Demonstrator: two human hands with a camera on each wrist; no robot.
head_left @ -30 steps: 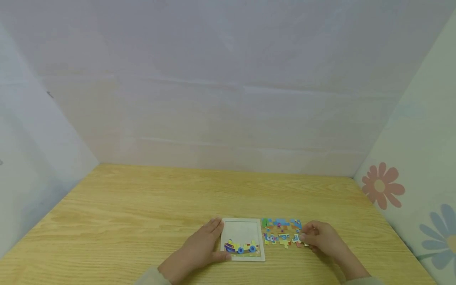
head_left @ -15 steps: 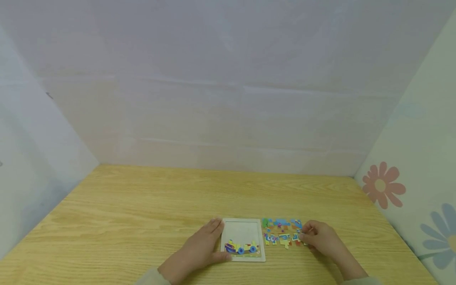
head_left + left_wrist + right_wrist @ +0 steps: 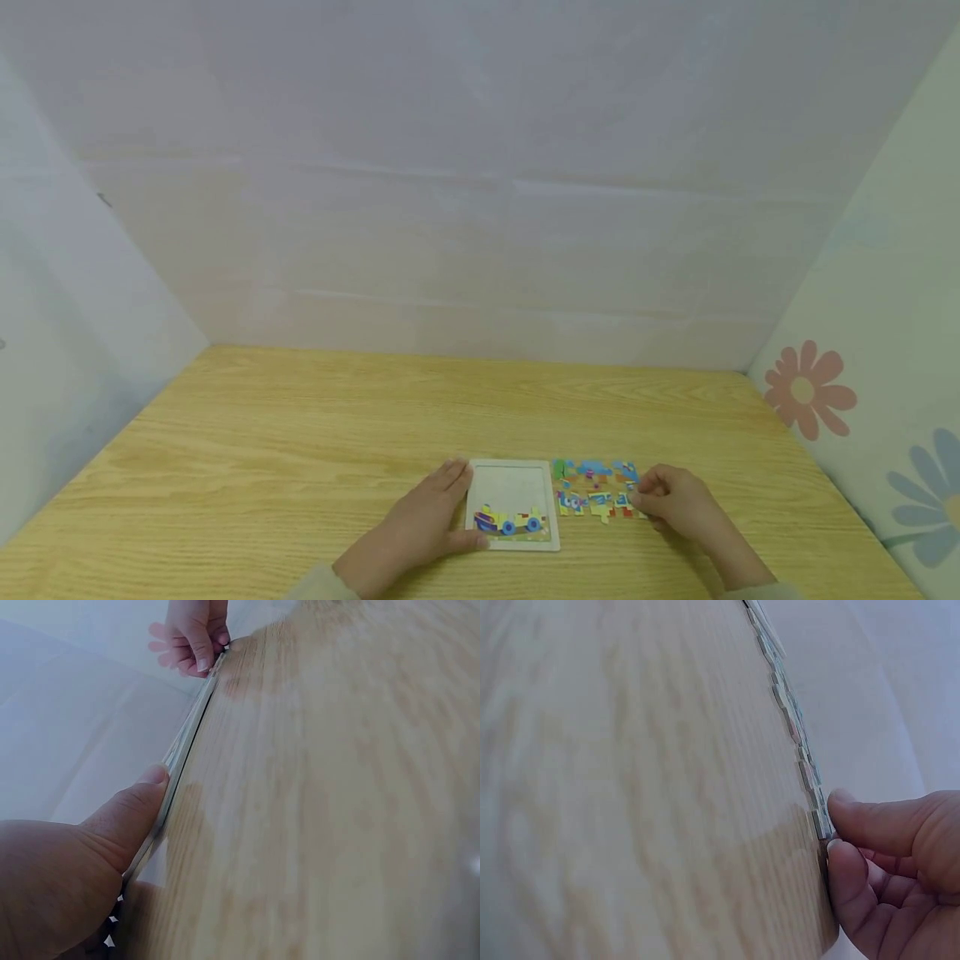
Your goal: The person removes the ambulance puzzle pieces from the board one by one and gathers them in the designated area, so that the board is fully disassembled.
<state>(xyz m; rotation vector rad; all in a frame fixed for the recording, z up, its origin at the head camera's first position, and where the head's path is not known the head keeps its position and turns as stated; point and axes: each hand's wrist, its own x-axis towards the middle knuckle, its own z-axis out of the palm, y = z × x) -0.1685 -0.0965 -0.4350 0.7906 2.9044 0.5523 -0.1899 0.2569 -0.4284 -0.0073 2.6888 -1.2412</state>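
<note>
In the head view a square puzzle board (image 3: 513, 462) with a pale rim lies on the table, a vehicle picture (image 3: 510, 523) filling its lower part and its upper part bare. My left hand (image 3: 422, 518) rests along the board's left side, fingers extended, thumb on the near rim. To the board's right, loose puzzle pieces (image 3: 599, 502) lie flat in two rows. At the right end of the nearer row, my right hand (image 3: 678, 498) pinches a puzzle piece between thumb and index finger, mostly covered by the fingertips. The right wrist view shows its edge (image 3: 822, 824) there.
The wood-grain table (image 3: 337, 417) is bounded by a pale sheet-covered wall (image 3: 480, 250) at the back. Another pale wall with printed flowers (image 3: 801, 390) stands on the right, and a plain one (image 3: 75, 400) on the left.
My right fingers have shifted very slightly at the end piece of the nearer row. My left hand and the board stay in place.
</note>
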